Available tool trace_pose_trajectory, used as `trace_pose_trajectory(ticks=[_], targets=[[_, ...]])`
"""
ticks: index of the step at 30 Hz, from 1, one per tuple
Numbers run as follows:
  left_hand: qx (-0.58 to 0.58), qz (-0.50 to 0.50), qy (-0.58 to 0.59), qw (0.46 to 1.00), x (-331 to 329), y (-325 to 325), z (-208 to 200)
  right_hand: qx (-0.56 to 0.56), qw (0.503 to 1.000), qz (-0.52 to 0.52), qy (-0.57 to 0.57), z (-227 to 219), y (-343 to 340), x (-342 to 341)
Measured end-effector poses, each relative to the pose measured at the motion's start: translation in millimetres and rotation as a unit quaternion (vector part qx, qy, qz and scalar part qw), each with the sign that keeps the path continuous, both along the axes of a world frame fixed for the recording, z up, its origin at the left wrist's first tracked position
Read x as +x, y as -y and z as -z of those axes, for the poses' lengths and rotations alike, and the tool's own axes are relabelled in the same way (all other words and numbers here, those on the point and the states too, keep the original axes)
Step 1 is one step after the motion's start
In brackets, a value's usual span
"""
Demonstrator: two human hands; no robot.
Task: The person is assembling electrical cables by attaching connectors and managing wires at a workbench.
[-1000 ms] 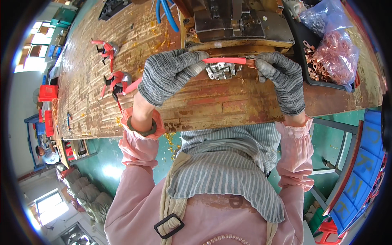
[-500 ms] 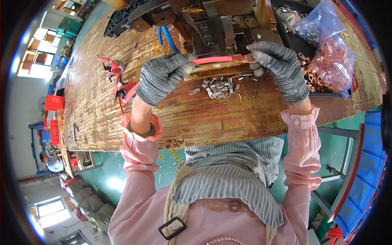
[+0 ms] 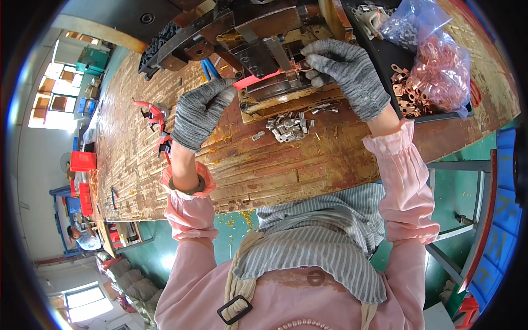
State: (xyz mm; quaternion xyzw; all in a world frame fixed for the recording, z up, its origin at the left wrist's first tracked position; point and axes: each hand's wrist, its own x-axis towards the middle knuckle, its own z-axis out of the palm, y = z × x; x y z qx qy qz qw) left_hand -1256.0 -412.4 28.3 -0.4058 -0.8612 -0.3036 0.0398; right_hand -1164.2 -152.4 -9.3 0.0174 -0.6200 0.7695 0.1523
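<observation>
Left hand [image 3: 201, 113] pinched on red cable [image 3: 258, 80], which runs right from that grip into the press [image 3: 251, 55]. Right hand [image 3: 349, 77] by the copper end [image 3: 298, 66]; can't tell if clamped. Looks like seating step; next calls for steady alignment.

One head-worn wide fisheye view faces steeply down, close above the torso [image 3: 300, 263], the worktable [image 3: 258, 176] lying farther ahead.

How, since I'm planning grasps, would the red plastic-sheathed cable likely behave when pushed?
The red plastic-sheathed cable seems fairly stiff: its short span from the grey-knit-gloved left hand to the dark metal press looks nearly straight. Its smooth, rounded sheath might let it roll or slip.
</observation>
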Motion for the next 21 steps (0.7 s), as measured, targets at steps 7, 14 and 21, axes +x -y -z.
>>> trace_pose_trajectory(ticks=[7, 14, 21], targets=[[0.011, -0.007, 0.016, 1.000, -4, 3, 0, -0.004, 1.000, 0.030, -0.001, 0, 7, -9], [0.002, -0.006, 0.017, 1.000, -6, 3, -2, 0.000, 1.000, 0.005, 0.022, -3, 2, -11], [0.015, -0.005, 0.030, 0.999, -7, 3, 0, 0.054, 0.997, 0.054, 0.010, 2, 1, -11]])
